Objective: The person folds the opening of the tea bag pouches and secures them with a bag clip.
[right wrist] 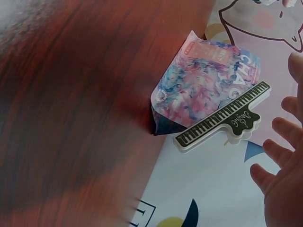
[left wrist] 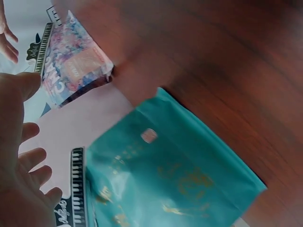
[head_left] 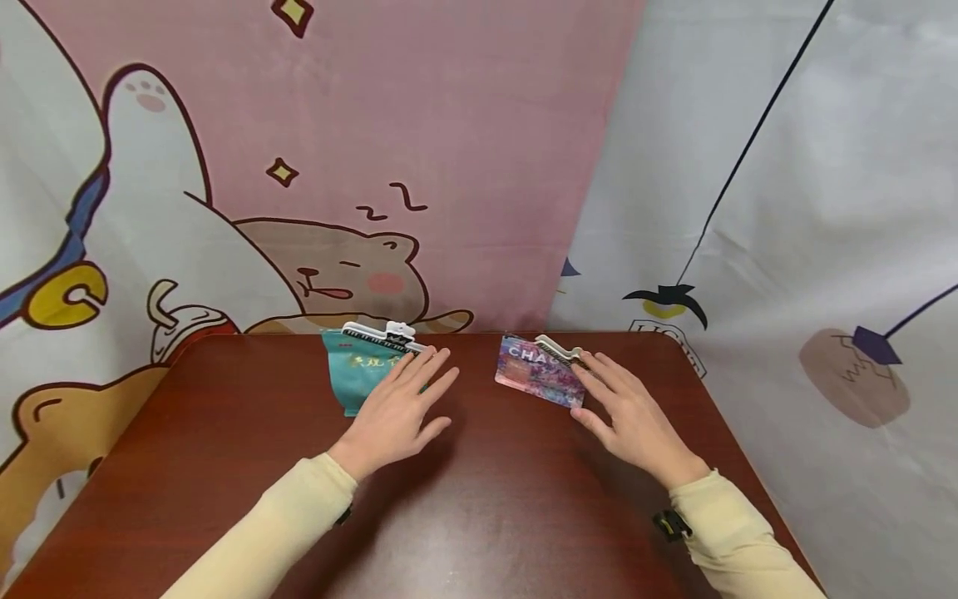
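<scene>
A teal pouch point(head_left: 358, 376) with gold lettering stands at the back of the table, left of centre. Along its top edge runs a white clip point(head_left: 384, 335) with a piano-key print. My left hand point(head_left: 400, 412), fingers spread, hovers before it and overlaps its right side in the head view. Right of it stands a pink and blue patterned pouch point(right wrist: 203, 82) lettered "CHA". A piano-key clip point(right wrist: 226, 116) sits slantwise across its top corner. Close to that clip is my right hand point(head_left: 632, 416), with fingers extended. Neither hand holds anything.
Both pouches stand on a dark red-brown wooden table point(head_left: 479, 499). Right behind its back edge hangs a cloth backdrop point(head_left: 479, 150) with cartoon animals, and a grey-white cloth point(head_left: 846, 249) hangs along the right side.
</scene>
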Motion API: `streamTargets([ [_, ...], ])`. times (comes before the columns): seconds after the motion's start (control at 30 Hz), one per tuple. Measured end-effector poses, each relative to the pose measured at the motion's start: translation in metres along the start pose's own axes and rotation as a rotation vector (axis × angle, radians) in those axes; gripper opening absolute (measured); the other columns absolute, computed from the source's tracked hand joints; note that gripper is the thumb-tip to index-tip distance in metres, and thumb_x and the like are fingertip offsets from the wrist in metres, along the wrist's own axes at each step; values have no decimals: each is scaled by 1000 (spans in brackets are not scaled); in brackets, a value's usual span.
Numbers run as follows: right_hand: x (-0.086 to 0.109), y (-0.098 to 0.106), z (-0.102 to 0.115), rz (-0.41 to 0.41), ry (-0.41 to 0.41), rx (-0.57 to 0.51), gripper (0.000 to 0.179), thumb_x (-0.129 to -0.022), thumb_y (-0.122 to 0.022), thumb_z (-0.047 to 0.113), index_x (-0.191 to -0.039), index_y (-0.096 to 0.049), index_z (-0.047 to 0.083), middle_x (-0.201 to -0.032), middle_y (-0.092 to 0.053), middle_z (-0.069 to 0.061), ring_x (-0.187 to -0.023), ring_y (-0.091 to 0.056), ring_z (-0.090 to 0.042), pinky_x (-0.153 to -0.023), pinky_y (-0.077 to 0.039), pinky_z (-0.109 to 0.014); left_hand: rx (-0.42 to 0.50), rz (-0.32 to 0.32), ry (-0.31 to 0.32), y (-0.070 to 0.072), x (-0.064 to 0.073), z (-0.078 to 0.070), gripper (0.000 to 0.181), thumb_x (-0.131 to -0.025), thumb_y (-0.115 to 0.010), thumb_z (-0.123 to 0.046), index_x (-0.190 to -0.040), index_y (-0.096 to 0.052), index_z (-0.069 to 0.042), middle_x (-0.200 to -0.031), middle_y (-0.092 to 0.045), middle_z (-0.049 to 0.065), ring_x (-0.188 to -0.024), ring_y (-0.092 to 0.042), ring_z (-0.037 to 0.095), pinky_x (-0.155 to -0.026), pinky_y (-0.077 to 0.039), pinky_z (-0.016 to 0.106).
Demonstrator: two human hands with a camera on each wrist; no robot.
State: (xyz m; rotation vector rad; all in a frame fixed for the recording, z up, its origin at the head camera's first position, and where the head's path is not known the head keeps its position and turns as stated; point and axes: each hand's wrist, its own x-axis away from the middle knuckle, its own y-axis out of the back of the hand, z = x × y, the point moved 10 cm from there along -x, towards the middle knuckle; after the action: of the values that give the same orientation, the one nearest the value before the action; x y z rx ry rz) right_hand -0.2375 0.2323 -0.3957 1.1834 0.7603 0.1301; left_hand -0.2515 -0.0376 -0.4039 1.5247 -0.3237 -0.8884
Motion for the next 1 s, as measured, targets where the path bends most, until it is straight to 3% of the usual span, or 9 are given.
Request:
streamTargets([
  [0.13,4,0,2,-14,24,-7,67,-95,-73,37,-151,-52,5,-158,-46,-18,-148,-38,-41,-126,-19,-44,-17,-3,-7,3,16,7,70,-98,-68,-46,-155,-48,-11,-168,-29,13,-155,-27,32,-124,-24,52],
  [0.23,7,1,3,-17,42,-5,67,-99,-68,41,-152,-50,5,-158,-46,-19,-149,-36,-41,-128,-8,-34,-18,3,0,3,28,13,71,-98,-68,-46,-156,-47,-11,-169,-28,13,-156,-25,33,-125,-23,52],
  [0.37,10,1,3,-2,46,9,69,-102,-61,47,-155,-47,5,-160,-42,-19,-153,-30,-38,-128,-4,-35,-31,13,24,2,42,23,73,-97,-70,-46,-157,-46,-12,-169,-28,13,-157,-23,33,-125,-20,53],
  [0.53,18,-1,4,22,31,24,73,-100,-63,49,-156,-45,5,-163,-39,-18,-156,-24,-36,-128,1,-36,-47,15,41,2,60,31,77,-93,-73,-47,-157,-46,-13,-169,-28,13,-156,-25,35,-124,-21,55],
  [0.73,27,-7,4,48,18,38,77,-96,-69,46,-157,-43,8,-163,-39,-16,-156,-24,-36,-128,2,-37,-33,54,84,-4,81,40,80,-94,-70,-52,-159,-43,-15,-170,-25,11,-157,-22,35,-124,-19,57],
  [1.0,35,-12,5,60,24,49,72,-100,-62,50,-155,-47,7,-163,-39,-15,-158,-19,-32,-127,5,-38,-22,63,151,-9,103,56,79,-97,-60,-59,-161,-39,-18,-171,-23,9,-158,-19,36,-124,-17,57],
])
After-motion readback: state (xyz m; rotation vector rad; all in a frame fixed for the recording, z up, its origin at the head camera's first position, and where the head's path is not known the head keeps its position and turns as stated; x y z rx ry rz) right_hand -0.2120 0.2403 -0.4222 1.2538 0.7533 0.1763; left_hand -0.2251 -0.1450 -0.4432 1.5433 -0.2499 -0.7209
